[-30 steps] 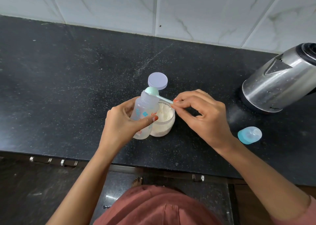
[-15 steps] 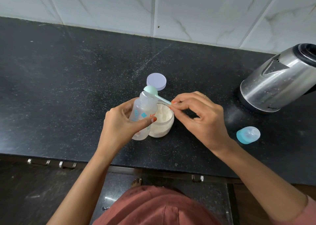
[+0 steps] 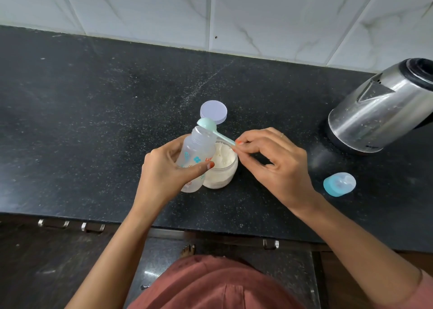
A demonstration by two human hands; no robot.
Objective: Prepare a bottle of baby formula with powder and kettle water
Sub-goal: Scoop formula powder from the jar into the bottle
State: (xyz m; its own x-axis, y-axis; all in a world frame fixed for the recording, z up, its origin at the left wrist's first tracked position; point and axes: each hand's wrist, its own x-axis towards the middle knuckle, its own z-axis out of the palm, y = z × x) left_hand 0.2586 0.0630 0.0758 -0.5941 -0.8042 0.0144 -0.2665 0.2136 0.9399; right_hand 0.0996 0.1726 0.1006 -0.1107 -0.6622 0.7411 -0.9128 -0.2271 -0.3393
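My left hand (image 3: pixel 168 175) grips a clear baby bottle (image 3: pixel 198 154) with printed pictures, standing tilted on the black counter with its mouth open. My right hand (image 3: pixel 274 165) pinches the handle of a mint-green scoop (image 3: pixel 207 124), whose bowl is turned face down over the bottle's mouth. Right behind the bottle stands an open jar of white powder (image 3: pixel 222 168). The jar's lilac lid (image 3: pixel 213 111) lies flat just beyond it. A steel kettle (image 3: pixel 384 111) stands at the right.
The bottle's blue teat cap (image 3: pixel 339 184) lies on its side on the counter (image 3: pixel 93 121), right of my right hand. A white tiled wall (image 3: pixel 257 15) backs the counter. Drawer handles (image 3: pixel 70 224) run below the front edge.
Bottle, scoop and both hands hold nearly the same pose. The scoop stays upside down over the bottle mouth.
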